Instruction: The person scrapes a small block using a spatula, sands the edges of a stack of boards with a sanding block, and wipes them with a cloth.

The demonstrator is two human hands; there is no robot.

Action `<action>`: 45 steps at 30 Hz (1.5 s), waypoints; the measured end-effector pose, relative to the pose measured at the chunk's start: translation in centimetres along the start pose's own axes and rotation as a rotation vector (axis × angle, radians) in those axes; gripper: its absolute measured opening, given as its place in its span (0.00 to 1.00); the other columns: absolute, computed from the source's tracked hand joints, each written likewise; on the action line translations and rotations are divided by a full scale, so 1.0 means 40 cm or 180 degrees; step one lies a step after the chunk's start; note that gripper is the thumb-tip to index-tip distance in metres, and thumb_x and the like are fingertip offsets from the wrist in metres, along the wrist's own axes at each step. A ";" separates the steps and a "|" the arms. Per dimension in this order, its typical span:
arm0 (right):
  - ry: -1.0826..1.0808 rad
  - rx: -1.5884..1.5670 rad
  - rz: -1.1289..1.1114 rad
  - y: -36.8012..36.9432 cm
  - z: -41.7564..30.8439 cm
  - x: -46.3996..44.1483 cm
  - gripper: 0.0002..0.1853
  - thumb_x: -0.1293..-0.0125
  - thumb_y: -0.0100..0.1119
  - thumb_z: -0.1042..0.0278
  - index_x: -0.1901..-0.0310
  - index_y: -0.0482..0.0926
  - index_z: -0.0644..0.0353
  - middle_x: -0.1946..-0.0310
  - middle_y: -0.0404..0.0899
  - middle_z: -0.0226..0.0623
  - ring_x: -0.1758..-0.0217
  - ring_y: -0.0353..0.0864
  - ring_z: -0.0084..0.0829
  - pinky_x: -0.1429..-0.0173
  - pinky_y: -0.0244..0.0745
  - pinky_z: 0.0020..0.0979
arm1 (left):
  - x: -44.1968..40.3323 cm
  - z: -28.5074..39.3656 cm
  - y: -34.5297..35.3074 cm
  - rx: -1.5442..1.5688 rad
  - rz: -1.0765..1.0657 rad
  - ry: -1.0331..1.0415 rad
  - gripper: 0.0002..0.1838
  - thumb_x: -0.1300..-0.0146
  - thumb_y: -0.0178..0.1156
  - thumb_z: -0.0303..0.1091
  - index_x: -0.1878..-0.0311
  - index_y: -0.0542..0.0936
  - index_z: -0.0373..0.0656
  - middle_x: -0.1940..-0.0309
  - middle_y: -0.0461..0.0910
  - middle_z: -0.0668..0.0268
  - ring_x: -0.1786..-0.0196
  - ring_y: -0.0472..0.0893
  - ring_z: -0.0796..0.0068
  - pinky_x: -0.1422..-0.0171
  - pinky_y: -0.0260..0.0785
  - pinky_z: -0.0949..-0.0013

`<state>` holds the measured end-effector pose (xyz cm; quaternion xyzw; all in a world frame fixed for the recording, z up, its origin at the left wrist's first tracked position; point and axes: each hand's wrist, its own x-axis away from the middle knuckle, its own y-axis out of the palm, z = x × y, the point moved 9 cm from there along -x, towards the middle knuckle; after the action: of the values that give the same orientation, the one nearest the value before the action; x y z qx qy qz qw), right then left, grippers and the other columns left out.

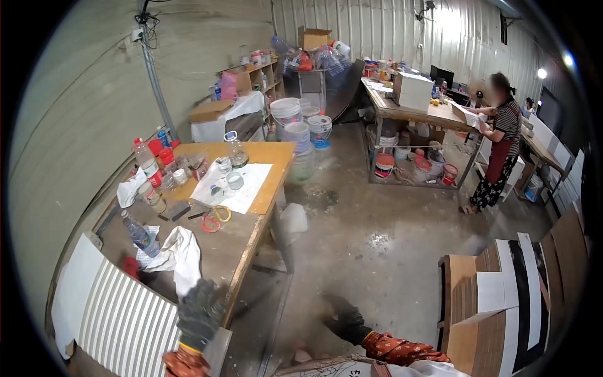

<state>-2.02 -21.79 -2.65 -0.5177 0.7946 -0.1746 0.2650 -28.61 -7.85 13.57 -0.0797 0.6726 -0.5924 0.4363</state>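
My left hand (201, 316), in a dark work glove, is at the front edge of the near table, beside a white ribbed panel (129, 308). A white cloth (182, 256) hangs just beyond its fingertips; whether they touch it I cannot tell. The fingers are smeared by motion. My right hand (347, 320), gloved the same way, hovers over the floor with fingers apart and nothing visible in them. Past the cloth stand a plastic bottle (139, 232), a dark block (179, 210), and a yellow and a red ring-shaped item (211, 224).
The wooden table (282, 157) holds jars, bottles and a white sheet (257, 182). Buckets (287, 111) stand behind it. Stacked panels (496, 295) are at lower right. A person (499, 141) stands at another workbench (421, 113). The concrete floor (352, 239) has wet patches.
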 end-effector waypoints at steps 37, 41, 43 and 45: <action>-0.2532 -0.0055 -0.0438 0.240 -0.225 -1.075 0.29 0.46 0.65 0.72 0.40 0.71 0.58 0.43 0.74 0.46 0.38 0.70 0.47 0.36 0.67 0.41 | -0.283 -0.541 -0.106 -0.0368 0.1160 -0.2346 0.19 0.40 0.54 0.27 0.44 0.74 0.38 0.49 0.79 0.55 0.46 0.79 0.63 0.40 0.69 0.65; -0.2840 0.0599 -0.0801 0.387 -0.238 -1.155 0.32 0.46 0.64 0.69 0.37 0.69 0.50 0.40 0.68 0.49 0.37 0.66 0.49 0.35 0.63 0.45 | -0.202 -0.405 -0.165 0.1061 0.2371 -0.2176 0.19 0.35 0.53 0.30 0.42 0.70 0.38 0.42 0.74 0.57 0.40 0.73 0.66 0.35 0.63 0.65; -0.2753 0.0905 -0.1056 0.458 -0.250 -1.191 0.33 0.47 0.65 0.68 0.36 0.67 0.49 0.38 0.65 0.50 0.37 0.65 0.51 0.35 0.63 0.46 | -0.156 -0.349 -0.168 0.1212 0.2637 -0.2254 0.17 0.33 0.53 0.33 0.43 0.70 0.39 0.44 0.75 0.56 0.41 0.73 0.67 0.36 0.65 0.65; -0.2756 0.1318 -0.1144 0.482 -0.282 -1.192 0.39 0.49 0.68 0.61 0.33 0.62 0.49 0.35 0.61 0.54 0.32 0.58 0.53 0.31 0.55 0.49 | -0.122 -0.284 -0.146 0.1764 0.3053 -0.2499 0.19 0.33 0.53 0.36 0.41 0.67 0.39 0.44 0.74 0.57 0.42 0.73 0.66 0.36 0.65 0.64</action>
<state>-7.45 29.65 7.18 -0.6077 0.4591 -0.1408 0.6326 -35.78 1.78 20.08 0.1331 0.2485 -0.4109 0.8670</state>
